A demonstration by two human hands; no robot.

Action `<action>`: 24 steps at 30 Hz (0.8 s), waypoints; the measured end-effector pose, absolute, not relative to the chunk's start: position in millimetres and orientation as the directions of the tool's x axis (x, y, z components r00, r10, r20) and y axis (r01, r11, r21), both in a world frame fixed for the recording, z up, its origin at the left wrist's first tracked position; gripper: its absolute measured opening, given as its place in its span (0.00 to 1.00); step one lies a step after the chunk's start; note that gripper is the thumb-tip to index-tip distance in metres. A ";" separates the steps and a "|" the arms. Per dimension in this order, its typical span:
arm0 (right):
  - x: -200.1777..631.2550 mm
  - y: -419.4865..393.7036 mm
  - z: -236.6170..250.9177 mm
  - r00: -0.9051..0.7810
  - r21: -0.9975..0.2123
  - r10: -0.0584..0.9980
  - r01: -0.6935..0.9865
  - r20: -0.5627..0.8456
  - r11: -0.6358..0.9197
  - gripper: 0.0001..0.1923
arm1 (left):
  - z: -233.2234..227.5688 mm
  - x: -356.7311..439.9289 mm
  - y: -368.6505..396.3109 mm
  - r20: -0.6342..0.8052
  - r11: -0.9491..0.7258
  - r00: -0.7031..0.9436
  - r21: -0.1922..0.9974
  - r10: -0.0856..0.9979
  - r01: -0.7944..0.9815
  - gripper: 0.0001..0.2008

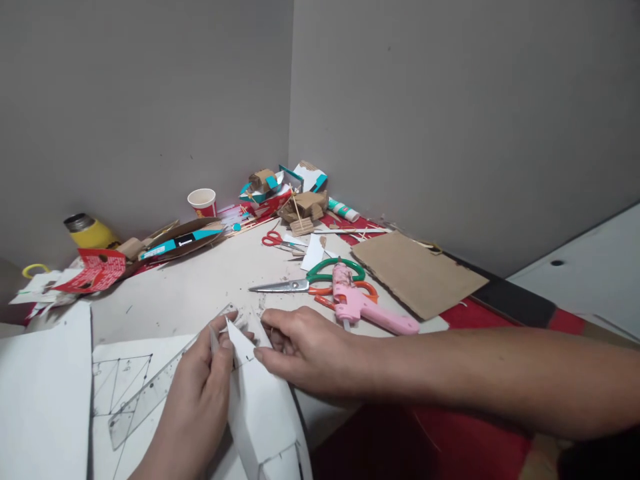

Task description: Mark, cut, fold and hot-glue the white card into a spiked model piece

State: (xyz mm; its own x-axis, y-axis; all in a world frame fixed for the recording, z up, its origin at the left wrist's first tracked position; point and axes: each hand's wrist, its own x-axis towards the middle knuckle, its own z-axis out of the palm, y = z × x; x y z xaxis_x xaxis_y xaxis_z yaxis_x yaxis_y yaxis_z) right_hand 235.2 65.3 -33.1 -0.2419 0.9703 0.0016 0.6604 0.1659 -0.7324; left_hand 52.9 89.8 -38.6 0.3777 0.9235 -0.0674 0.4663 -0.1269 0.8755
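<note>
left hand: my left hand (pixel 200 393) comes up from the bottom edge, fingers (pixel 220 347) pinched on the near side of the folded white paper piece (pixel 257 407)
right hand: my right hand (pixel 305 353) reaches in from the right, fingers clamped on the top corner of that same piece, so both hands have it
paper piece: sits at the front edge of the worktop (pixel 200 293), its pointy tip up between my thumbs, its long body running down toward me
under it: a white sheet with pencil lines (pixel 123 380), and a clear ruler (pixel 160 387) lying diagonally across it, passing right under my left hand
just past my knuckles: pink glue gun (pixel 367 307) and the green-and-orange scissors (pixel 310 283), blades pointing left, both pretty near my right hand
open room: a bare patch of worktop mid-left, between the ruler and the junk at the back
right side: a brown cardboard sheet (pixel 417 273) lying flat near the wall
back corner: cardboard scraps and boxes (pixel 285 193), small red scissors (pixel 277 240), a paper cup (pixel 203 200), a glue stick (pixel 344 210)
far left: yellow bottle (pixel 90 232) and a red card (pixel 97 270), well apart from my hands
</note>
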 end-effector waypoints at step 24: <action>226.4 63.9 -38.3 -0.321 -0.711 0.945 0.652 0.055 0.263 0.05 | -37.9 57.3 92.0 -0.091 -0.045 0.283 0.897 0.955 0.441 0.30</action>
